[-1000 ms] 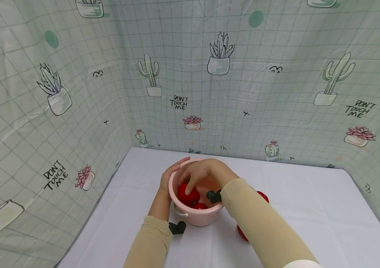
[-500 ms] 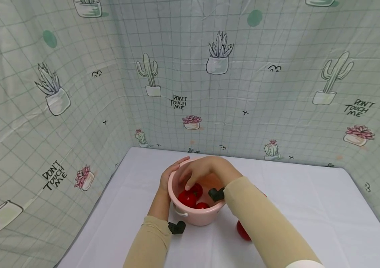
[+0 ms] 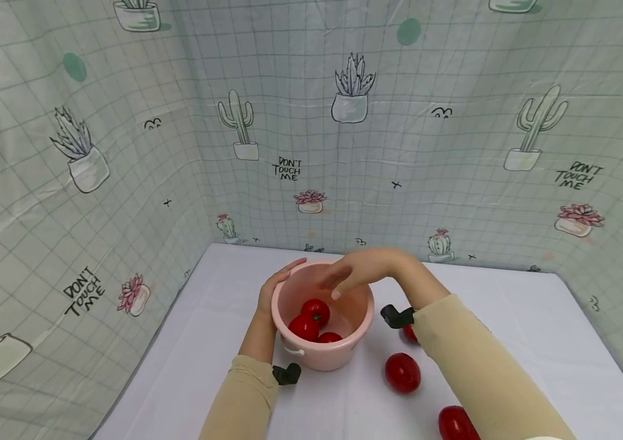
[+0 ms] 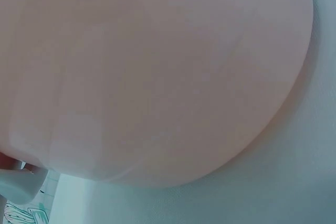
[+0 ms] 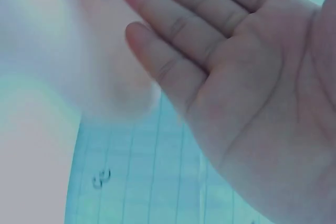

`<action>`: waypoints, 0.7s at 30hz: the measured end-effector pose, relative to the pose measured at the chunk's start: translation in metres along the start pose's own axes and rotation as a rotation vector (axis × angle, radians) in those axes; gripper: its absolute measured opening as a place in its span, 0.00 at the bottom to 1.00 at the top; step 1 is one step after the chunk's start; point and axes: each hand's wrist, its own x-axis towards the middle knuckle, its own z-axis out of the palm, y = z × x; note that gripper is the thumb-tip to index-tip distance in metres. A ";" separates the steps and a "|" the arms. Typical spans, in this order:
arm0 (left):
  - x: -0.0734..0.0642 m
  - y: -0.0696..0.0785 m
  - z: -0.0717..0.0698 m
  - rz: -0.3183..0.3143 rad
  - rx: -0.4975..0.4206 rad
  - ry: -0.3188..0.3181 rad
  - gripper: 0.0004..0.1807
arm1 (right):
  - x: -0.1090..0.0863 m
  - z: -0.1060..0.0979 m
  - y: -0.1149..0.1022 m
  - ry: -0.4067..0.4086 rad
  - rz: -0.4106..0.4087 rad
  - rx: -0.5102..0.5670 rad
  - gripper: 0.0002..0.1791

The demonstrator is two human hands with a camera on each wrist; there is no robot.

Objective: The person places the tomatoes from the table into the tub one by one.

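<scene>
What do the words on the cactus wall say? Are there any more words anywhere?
"DON'T TOUCH ME" on the back curtain, left of its middle.
"DON'T TOUCH ME" on the back curtain at the right.
"DON'T TOUCH ME" on the left curtain.
No writing shows on the pink bucket or tomatoes.

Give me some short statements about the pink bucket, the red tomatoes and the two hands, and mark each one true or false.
1. Three round red tomatoes lie inside the pink plastic bucket. True.
2. The right hand grips a tomato. False: its fingers are straight and it holds nothing, above the bucket's rim.
3. The left hand holds the bucket at its far left rim. True.
4. The white tabletop beside the bucket carries no tomatoes. False: loose tomatoes lie on it to the right of the bucket.
5. The bucket lies tipped on its side. False: it stands upright with its opening upward.
</scene>
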 end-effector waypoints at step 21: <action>0.003 -0.008 -0.004 0.019 0.030 0.023 0.28 | -0.156 0.095 0.090 0.396 -0.225 0.064 0.31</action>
